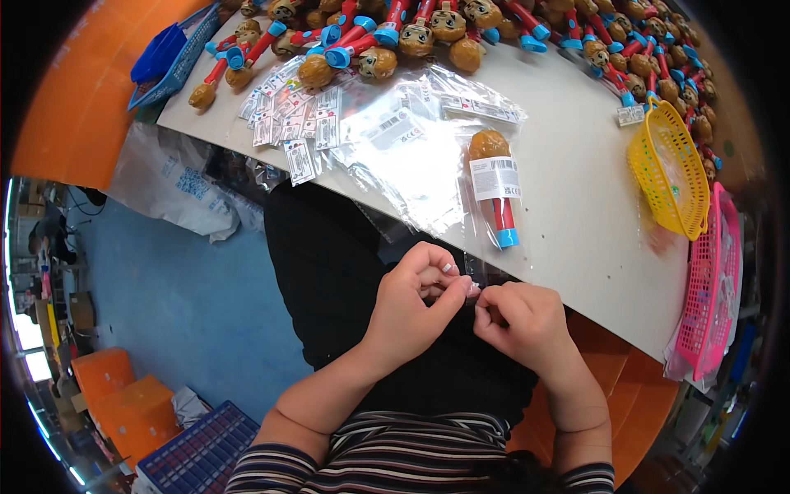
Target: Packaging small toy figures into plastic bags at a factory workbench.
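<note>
Just off the table's near edge, my left hand [414, 303] and my right hand [527, 323] are close together, each closed in a pinch. A tiny shiny bit shows at the left fingertips; what either hand holds is too small to make out. A white band is around one left finger. Beyond the fingers, a clear plastic bag [523, 221] lies flat on the table, its near end close to my hands. Inside it is a doll-shaped tube [504, 216] with a brown-haired head, red body and blue base. A white label [495, 179] crosses its middle.
Many similar figures [415, 39] are heaped along the far side of the white table [576, 165]. Flat clear bags [387, 132] and labels [298, 160] lie left of centre. Yellow [671, 177] and pink baskets [709, 288] stand right, a blue basket [177, 74] far left. Orange boxes [136, 412] sit on the floor.
</note>
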Motion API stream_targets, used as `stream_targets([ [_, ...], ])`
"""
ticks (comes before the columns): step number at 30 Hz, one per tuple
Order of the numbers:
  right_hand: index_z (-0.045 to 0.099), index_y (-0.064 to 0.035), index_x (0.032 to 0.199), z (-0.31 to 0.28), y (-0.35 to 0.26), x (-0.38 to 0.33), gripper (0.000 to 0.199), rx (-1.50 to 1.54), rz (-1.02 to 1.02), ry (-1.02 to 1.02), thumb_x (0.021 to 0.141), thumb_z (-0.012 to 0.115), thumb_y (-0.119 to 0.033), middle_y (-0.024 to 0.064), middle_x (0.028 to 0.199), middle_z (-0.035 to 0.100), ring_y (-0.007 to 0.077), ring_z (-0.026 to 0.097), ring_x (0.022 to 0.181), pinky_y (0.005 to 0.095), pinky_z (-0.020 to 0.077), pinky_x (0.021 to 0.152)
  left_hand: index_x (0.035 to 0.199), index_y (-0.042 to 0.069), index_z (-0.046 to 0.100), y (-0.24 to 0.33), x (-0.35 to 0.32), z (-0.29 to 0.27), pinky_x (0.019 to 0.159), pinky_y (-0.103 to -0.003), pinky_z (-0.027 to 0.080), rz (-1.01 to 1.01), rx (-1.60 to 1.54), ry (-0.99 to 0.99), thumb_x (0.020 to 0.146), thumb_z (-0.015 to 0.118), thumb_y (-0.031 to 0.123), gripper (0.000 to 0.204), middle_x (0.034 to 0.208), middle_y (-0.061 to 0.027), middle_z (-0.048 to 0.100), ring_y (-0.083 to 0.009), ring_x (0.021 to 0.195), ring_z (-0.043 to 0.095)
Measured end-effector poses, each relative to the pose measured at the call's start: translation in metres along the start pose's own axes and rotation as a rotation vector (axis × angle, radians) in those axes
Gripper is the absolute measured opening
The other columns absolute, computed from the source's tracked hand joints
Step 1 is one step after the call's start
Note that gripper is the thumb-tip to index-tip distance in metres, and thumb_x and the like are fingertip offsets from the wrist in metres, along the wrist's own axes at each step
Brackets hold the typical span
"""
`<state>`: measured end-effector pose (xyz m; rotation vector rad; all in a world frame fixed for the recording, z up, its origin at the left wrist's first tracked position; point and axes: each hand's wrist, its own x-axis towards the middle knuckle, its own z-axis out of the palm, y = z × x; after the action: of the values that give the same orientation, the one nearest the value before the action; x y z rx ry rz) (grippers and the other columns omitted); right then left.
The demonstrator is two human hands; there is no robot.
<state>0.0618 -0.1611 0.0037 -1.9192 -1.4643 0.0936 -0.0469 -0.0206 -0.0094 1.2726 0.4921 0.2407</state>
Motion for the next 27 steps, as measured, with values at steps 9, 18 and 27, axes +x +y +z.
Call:
stream_targets([
  [9, 0.065, -0.0036, 0.088, -0.003, -0.003, 0.003, 0.020, 0.038, 0.049, 0.055, 0.071, 0.075, -0.002, 0.0062, 0.062, 0.058, 0.0198, 0.056, 0.050, 0.0278, 0.0430, 0.045, 0.093, 0.002, 0.047, 0.000, -0.001, -0.001, 0.069, -0.017, 0.049, 0.017, 0.052, 0.001, 0.087, 0.060, -0.004, 0.016, 0.084, -0.0030, 0.060, -0.0061, 0.081, 0.062],
  [18, 0.064, -0.0058, 0.086, 0.000, 0.000, 0.003, 0.015, 0.005, 0.065, 0.017, 0.074, 0.073, -0.007, 0.0050, 0.064, 0.059, 0.0209, 0.059, 0.054, 0.0307, 0.0449, 0.045, 0.091, 0.002, 0.048, -0.004, 0.000, -0.002, 0.067, -0.016, 0.048, 0.025, 0.101, -0.011, 0.087, 0.060, -0.004, 0.015, 0.082, -0.0024, 0.060, -0.0043, 0.078, 0.061],
  [27, 0.062, -0.0036, 0.081, 0.004, -0.002, 0.001, 0.015, 0.054, 0.041, 0.067, 0.072, 0.072, 0.000, 0.0068, 0.062, 0.059, 0.0218, 0.057, 0.050, 0.0305, 0.0448, 0.046, 0.091, 0.002, 0.047, -0.002, 0.001, -0.001, 0.066, -0.016, 0.047, 0.021, 0.061, -0.020, 0.087, 0.059, -0.005, 0.015, 0.081, -0.0029, 0.061, -0.0047, 0.078, 0.061],
])
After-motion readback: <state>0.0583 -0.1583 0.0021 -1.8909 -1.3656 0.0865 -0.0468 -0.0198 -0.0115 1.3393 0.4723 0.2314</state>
